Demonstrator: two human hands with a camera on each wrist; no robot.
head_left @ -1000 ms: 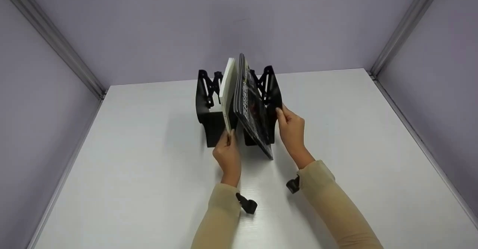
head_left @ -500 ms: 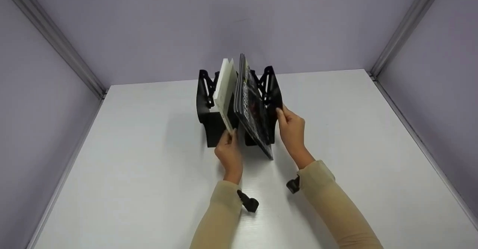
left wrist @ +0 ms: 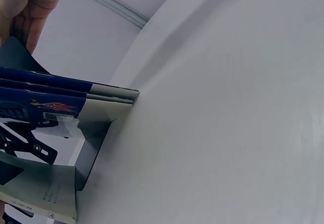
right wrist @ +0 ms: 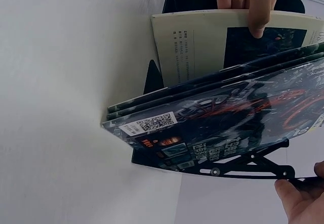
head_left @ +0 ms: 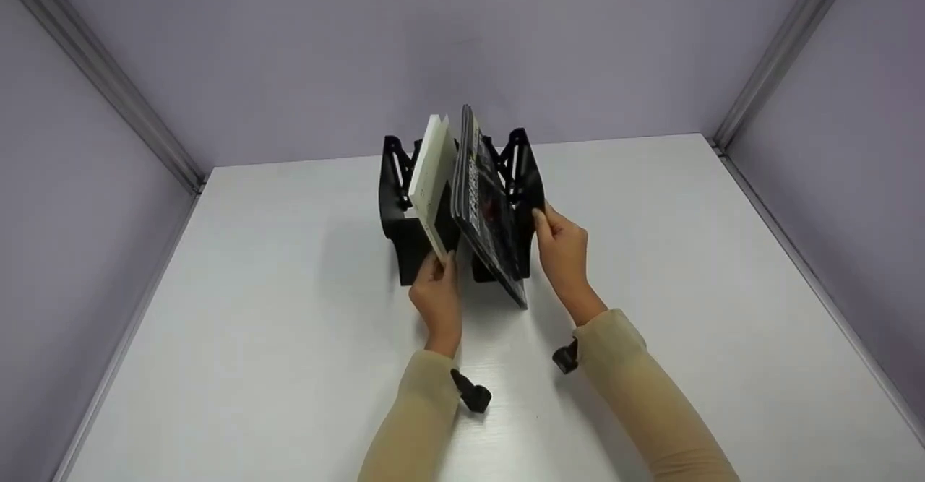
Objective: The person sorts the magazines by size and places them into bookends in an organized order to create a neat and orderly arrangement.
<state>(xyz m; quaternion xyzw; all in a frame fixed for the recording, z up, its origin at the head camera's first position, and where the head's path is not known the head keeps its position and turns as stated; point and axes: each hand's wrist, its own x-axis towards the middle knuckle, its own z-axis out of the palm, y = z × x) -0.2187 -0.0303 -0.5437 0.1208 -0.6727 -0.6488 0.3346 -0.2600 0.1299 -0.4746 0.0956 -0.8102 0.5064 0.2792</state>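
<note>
My left hand (head_left: 437,298) pinches the near edge of a cream-covered book (head_left: 432,171), which stands tilted inside a black expandable bookend (head_left: 410,240). In the right wrist view, the thumb of that hand lies across the book's cover (right wrist: 172,47), beside a dark picture. Several dark, glossy books (head_left: 488,207) lean together in the right part of the bookend; their near lower corner juts out past its front. My right hand (head_left: 565,251) grips the bookend's right side panel (head_left: 531,171) between thumb and fingers. Scissor-like links (right wrist: 253,166) join the bookend's parts.
The bookend stands on a white table (head_left: 253,287) near its back edge. Lilac-grey walls (head_left: 303,48) close in the back and both sides, with grey metal strips (head_left: 788,48) at the corners. A small black camera (head_left: 473,395) sits at the left cuff.
The upper part of the cream book has swung left, away from the dark books, turned by my left hand, which stays on its near edge. My right hand has kept its place on the bookend.
</note>
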